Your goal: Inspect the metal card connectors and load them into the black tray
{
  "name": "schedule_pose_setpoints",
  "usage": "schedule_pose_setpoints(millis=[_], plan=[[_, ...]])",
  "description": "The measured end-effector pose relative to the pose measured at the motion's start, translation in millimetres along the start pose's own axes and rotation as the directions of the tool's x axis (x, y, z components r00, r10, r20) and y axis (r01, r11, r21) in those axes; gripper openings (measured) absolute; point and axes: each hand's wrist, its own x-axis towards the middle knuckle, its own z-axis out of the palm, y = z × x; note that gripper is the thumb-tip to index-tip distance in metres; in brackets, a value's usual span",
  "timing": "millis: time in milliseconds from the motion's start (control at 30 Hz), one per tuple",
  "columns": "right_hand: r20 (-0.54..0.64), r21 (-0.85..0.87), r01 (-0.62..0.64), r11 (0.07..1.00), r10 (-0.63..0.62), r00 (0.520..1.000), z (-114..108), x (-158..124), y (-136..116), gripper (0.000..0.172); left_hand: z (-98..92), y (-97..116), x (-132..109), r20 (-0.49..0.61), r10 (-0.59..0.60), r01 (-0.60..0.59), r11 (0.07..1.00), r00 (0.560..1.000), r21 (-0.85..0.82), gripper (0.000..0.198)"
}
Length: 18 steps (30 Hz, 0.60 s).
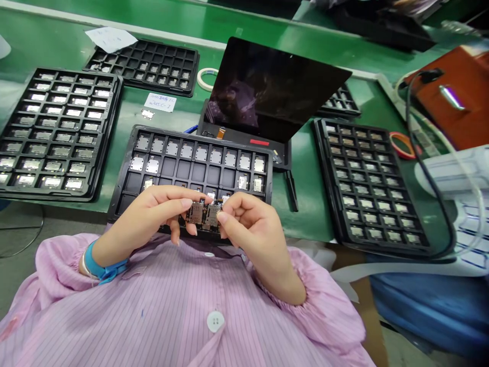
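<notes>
My left hand and my right hand meet close to my chest, both pinched on small metal card-slot parts held side by side between the fingertips. Directly behind my hands lies a black compartment tray, partly filled with the same silvery parts along its far rows. A blue strap circles my left wrist. My sleeves and shirt are pink striped cloth.
A full black tray sits at left, another tray behind it under a paper slip. At right lies a tray of darker parts. A tilted dark screen panel stands behind the centre tray. Tape rolls, cables and an orange device are at right.
</notes>
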Motion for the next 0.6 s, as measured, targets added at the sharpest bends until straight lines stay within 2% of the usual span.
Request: schedule_pose_setpoints(millis=[600], plan=[[0.011, -0.022, -0.003, 1.000, 0.003, 1.000, 0.8, 1.8, 0.8, 0.020, -4.5, -5.2, 4.4, -0.008, 0.005, -0.005, 1.000, 1.000, -0.007, 0.019]])
